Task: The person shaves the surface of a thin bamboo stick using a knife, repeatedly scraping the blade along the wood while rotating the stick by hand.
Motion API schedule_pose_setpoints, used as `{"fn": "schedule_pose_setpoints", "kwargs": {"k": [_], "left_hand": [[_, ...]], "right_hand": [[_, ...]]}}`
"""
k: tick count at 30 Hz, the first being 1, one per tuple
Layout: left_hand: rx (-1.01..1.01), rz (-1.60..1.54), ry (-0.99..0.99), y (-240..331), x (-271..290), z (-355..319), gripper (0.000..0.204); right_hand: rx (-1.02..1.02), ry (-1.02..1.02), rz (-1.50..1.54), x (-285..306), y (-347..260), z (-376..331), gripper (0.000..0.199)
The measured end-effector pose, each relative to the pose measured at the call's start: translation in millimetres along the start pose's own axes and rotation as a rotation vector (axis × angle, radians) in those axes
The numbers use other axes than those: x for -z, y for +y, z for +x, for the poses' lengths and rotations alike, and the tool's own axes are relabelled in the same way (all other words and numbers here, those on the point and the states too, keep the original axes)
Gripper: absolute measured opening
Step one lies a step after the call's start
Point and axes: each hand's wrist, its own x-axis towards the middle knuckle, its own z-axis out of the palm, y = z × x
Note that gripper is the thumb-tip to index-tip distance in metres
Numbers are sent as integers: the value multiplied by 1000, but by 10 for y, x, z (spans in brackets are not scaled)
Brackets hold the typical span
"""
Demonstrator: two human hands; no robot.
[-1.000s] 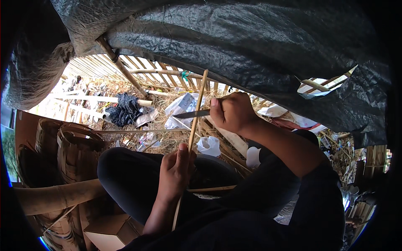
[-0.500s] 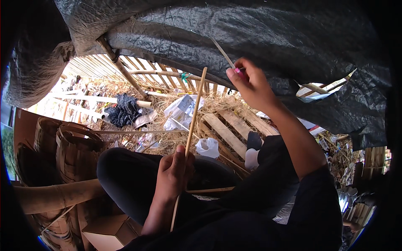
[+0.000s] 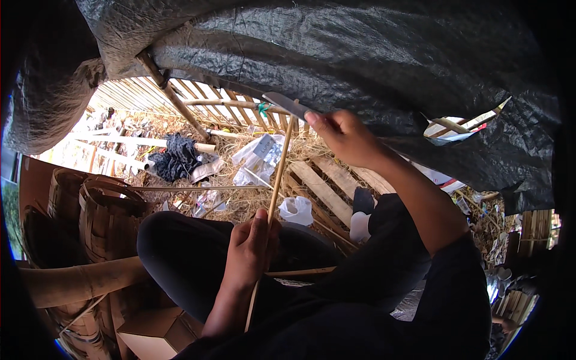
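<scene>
A long, thin bamboo strip (image 3: 279, 174) stands nearly upright, leaning a little to the right at its top. My left hand (image 3: 251, 243) is closed around its lower half, with the thumb lying along it. Up by the strip's top end, my right hand (image 3: 345, 135) grips a knife (image 3: 285, 105) whose handle is mostly hidden in the fingers. The blade points left and crosses the tip of the strip; whether it touches the strip I cannot tell.
Black plastic sheeting (image 3: 372, 54) hangs across the far side. Straw, wooden slats (image 3: 324, 189), a white plastic bag (image 3: 296, 210) and dark cloth (image 3: 175, 157) lie ahead. Woven bamboo baskets (image 3: 111, 222), a thick bamboo pole (image 3: 84, 281) and a cardboard box (image 3: 157, 333) are at the left.
My right hand has come down and left with the knife, bringing its blade from above right to the strip's top end. My left hand and the strip have hardly moved.
</scene>
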Motion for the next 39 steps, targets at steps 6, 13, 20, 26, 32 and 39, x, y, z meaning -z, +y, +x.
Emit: {"fn": "schedule_pose_setpoints", "kwargs": {"k": [6,13,20,26,32,39], "left_hand": [[-19,-66,54,15,52,25,48],[-24,-50,45,33,33,-9,48],[-26,-59,26,18,51,6,46],[-22,-105,13,-26,85,-11,45],[-53,30,56,15,51,-24,49],[-92,196,103,134,5,-83,49]], "right_hand": [[74,-192,65,-311,-93,-198,55],[118,-37,16,-147,-93,-92,56],[154,-102,-51,-257,-181,-213,52],[240,-115,-70,-422,-204,-366,51],[264,16,59,-523,-260,-401,50],[103,-52,-45,-275,-148,-113,58]]}}
